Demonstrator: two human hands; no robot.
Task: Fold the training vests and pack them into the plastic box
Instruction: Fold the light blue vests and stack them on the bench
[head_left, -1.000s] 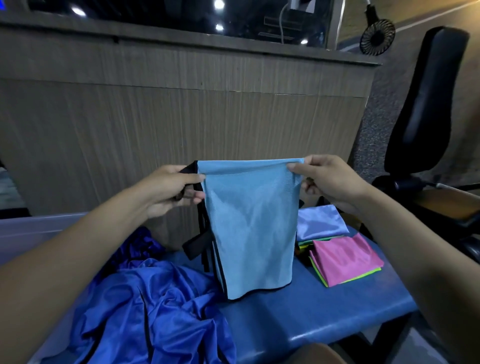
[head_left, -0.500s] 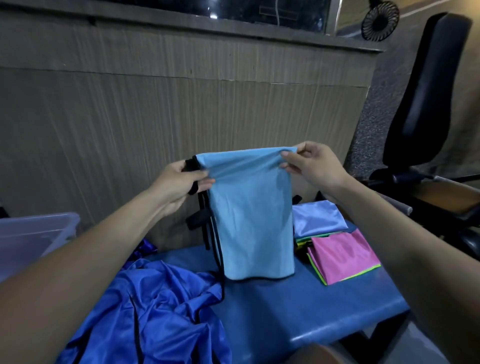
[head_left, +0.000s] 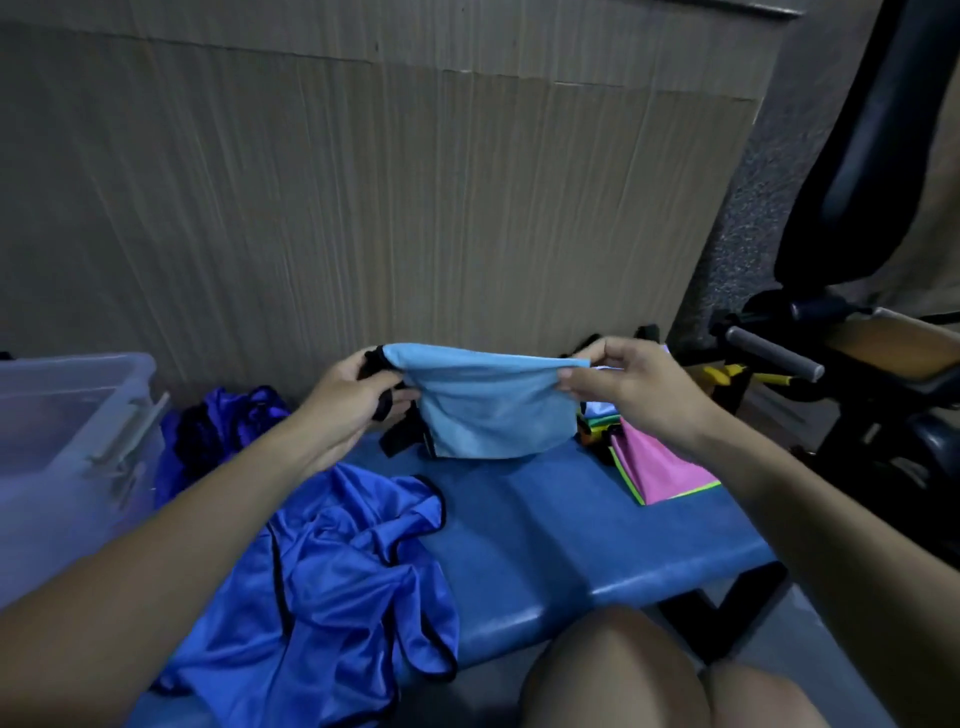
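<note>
A light blue vest with black trim is stretched between my hands, its lower edge touching the blue bench. My left hand grips its left top corner along with the black straps. My right hand pinches the right top corner. Loose dark blue vests lie crumpled on the bench at the left. A folded pink vest with green trim sits at the right, on top of other folded ones. The clear plastic box stands at the far left.
A wood-panel wall rises right behind the bench. Black gym equipment with a padded seat and a grey bar stands at the right. My knees show at the bottom edge.
Both hands have lowered the light blue vest toward the bench, so less of it hangs free. The view has tilted down, and the plastic box shows more.
</note>
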